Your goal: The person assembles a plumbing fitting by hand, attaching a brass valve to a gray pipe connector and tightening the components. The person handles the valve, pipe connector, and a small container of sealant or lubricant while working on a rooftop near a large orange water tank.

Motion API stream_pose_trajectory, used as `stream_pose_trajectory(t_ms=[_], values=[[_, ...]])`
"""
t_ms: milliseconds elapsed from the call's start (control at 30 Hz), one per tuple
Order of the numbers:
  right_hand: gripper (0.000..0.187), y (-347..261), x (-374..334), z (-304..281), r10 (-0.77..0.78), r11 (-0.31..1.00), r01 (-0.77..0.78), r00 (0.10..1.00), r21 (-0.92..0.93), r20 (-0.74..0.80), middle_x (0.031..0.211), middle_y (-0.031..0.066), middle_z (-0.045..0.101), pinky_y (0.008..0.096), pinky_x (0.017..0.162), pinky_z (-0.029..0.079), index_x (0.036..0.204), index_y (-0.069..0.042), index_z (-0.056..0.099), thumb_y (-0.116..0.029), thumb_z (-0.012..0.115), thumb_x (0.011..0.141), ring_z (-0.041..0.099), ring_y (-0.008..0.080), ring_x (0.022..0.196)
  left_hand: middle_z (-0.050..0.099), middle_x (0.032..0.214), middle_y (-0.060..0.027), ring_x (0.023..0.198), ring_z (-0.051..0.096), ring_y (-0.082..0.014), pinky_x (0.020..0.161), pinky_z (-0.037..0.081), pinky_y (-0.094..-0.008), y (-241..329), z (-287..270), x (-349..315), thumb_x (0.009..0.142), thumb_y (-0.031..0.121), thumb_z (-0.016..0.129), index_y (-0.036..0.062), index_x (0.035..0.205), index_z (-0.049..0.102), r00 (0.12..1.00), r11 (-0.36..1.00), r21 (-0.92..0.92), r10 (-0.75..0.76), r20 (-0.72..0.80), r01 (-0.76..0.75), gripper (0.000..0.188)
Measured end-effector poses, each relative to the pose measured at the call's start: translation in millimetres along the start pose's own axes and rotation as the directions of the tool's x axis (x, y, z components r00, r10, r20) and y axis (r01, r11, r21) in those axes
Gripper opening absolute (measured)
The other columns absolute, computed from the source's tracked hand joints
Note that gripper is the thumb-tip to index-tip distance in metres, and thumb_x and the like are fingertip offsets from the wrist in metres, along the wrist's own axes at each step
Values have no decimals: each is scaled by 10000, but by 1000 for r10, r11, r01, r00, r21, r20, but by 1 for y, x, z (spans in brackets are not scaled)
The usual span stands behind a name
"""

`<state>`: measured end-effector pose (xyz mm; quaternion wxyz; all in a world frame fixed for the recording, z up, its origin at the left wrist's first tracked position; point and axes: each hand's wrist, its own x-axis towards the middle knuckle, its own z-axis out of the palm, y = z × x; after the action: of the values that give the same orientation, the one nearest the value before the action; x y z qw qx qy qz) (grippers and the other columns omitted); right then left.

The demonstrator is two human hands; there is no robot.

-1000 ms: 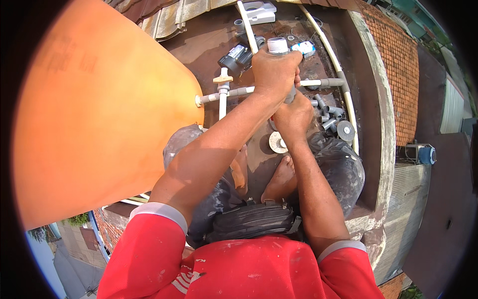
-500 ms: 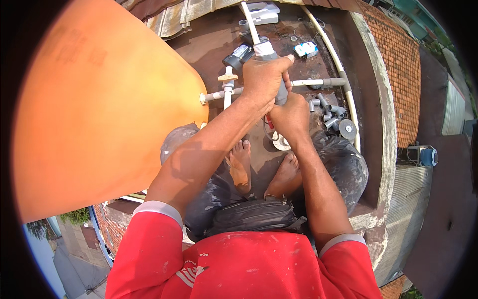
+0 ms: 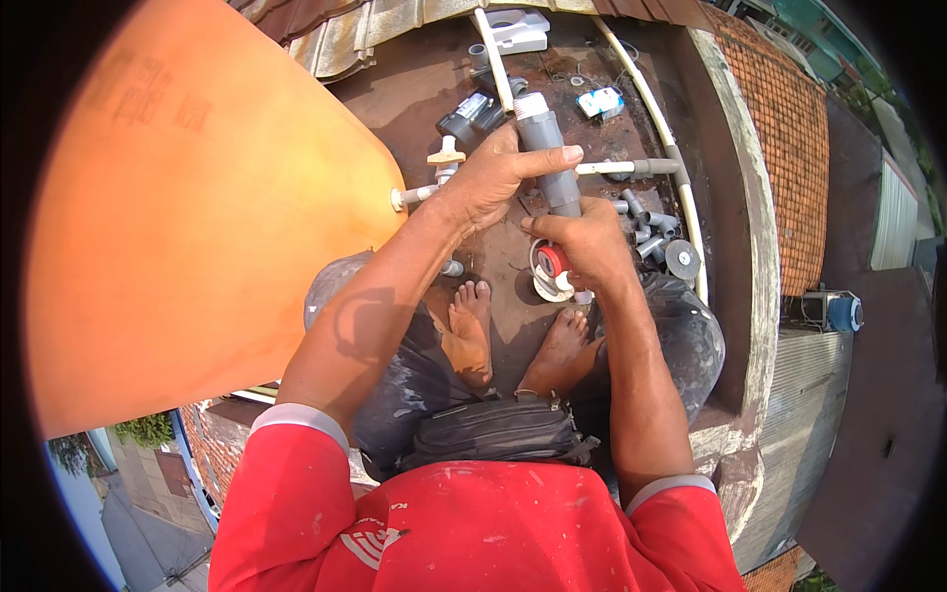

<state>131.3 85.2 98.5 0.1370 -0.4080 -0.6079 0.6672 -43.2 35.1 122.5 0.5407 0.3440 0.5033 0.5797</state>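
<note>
Between my hands is a grey plastic pipe fitting, tilted slightly, with white thread at its far end. My left hand holds its middle, thumb laid across the front and the other fingers mostly hidden behind. Lower down, my right hand is closed round the narrower near end. Just below that hand a round red and white piece shows over the floor; whether the hand touches it I cannot tell. Further left, a white valve with a tan handle stands on the pipe from the orange tank.
Loose grey pipe fittings and a dark disc lie to the right. A blue and white packet and a dark device sit farther off. White pipe runs along the low wall. My bare feet rest below.
My left hand has loosened from its tight wrap and slid lower and left, uncovering more of the grey fitting. My right hand has moved slightly down, and the red piece shows more.
</note>
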Motion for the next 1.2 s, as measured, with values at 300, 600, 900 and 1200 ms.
stream_pose_trajectory(t_ms=[300,600,900,1200], values=[[401,-1,-5,-10,110,990,-119,987,72,115,737,63,706,294,499,470,986,45,755,-290,934,858,639,123,565,700,1157,-135,1176,722,-316,1083,600,-550,-4,-12,-5,987,208,837,11,1417,553,983,992,-71,-110,-146,100,551],[956,21,-4,-11,-37,843,-27,994,537,108,787,145,730,286,534,537,952,-5,689,-868,290,1054,670,182,579,701,982,-97,864,739,-221,803,651,-443,-7,-24,-18,935,72,831,55,1120,639,974,929,-368,-123,-189,46,267],[941,4,-21,-1,-445,770,414,894,486,-56,833,158,741,282,659,567,1369,84,563,-730,150,1139,708,182,722,709,1005,-87,838,730,-164,649,635,-334,-20,24,-91,938,154,897,29,1137,647,968,939,-249,-251,-22,238,343],[621,4,-27,5,-538,725,513,838,460,-87,835,158,729,288,694,550,1333,82,557,-465,320,1160,682,169,746,723,1087,-102,876,746,-180,686,647,-319,-23,32,-97,932,70,873,32,1218,632,959,900,-365,-278,-56,239,375]])
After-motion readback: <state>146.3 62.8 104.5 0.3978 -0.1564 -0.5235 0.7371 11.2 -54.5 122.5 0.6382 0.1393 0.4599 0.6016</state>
